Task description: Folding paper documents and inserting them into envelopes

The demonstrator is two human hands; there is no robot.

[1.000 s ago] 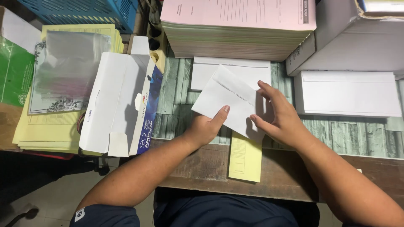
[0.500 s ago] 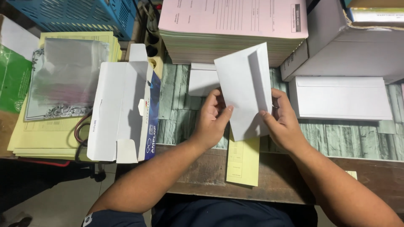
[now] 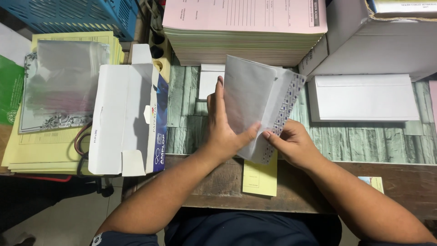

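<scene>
My left hand and right hand grip the envelope between them, flap open; next, I judge, filling it.

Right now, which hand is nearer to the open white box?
Left. The left hand holds the white envelope on the side facing the open white box, with bare table between them. The right hand is on the envelope's far side.

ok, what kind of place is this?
Likely an office or print-shop paperwork desk: a tall stack of pink forms, an open envelope box, yellow sheets, and both hands, left hand and right hand, holding a white envelope.
</scene>
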